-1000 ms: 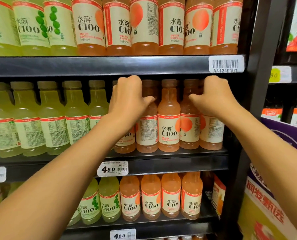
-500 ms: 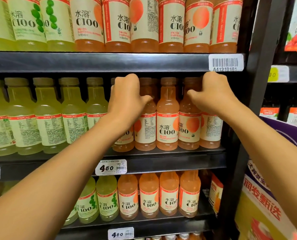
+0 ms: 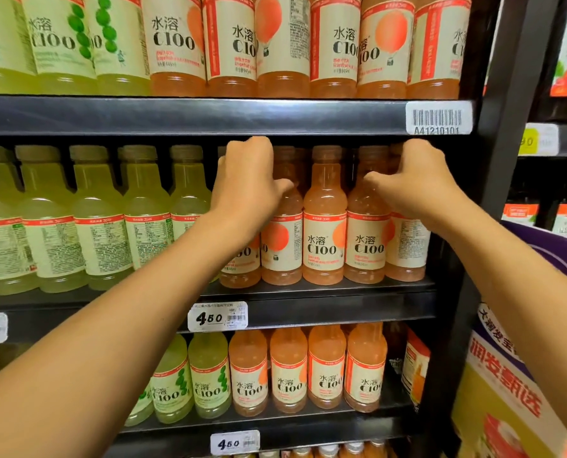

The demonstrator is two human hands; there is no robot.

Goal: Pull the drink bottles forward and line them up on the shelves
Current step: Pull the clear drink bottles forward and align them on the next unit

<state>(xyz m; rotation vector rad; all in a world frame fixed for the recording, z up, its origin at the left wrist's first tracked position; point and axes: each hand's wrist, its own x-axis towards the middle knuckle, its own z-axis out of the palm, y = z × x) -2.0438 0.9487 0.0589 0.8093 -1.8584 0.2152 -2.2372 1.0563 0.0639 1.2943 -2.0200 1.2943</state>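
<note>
Against half a second back: left hand (image 3: 246, 186) and right hand (image 3: 417, 183) hold the same spots under the upper shelf (image 3: 176, 115). Second orange bottle (image 3: 280, 252) now turned a little, balloon picture to the front. Fourth orange bottle (image 3: 366, 246) now turned so that the "C100" name faces out, where only part of it showed before.

On the middle shelf (image 3: 341, 302), left to right: yellow-green bottles (image 3: 100, 219) upright in a row, back labels outward. Then left hand, fingers curled over the top of the first orange bottle (image 3: 241, 269) and gripping it, thumb against the neck of the second. Third orange bottle (image 3: 325, 226) free between the hands, name to the front. Right hand curled over the top of the fifth orange bottle (image 3: 406, 252) and gripping it, thumb pointing left near the fourth bottle's neck.

All five upright, long axis vertical, caps toward the upper shelf, shoulder to shoulder, standing just behind the front lip.

Little room above the caps under the upper shelf. A narrow strip of bare shelf in front of the bases, above the price tag (image 3: 217, 317). Fifth bottle close beside the black upright post (image 3: 506, 127) at the right end.
</note>
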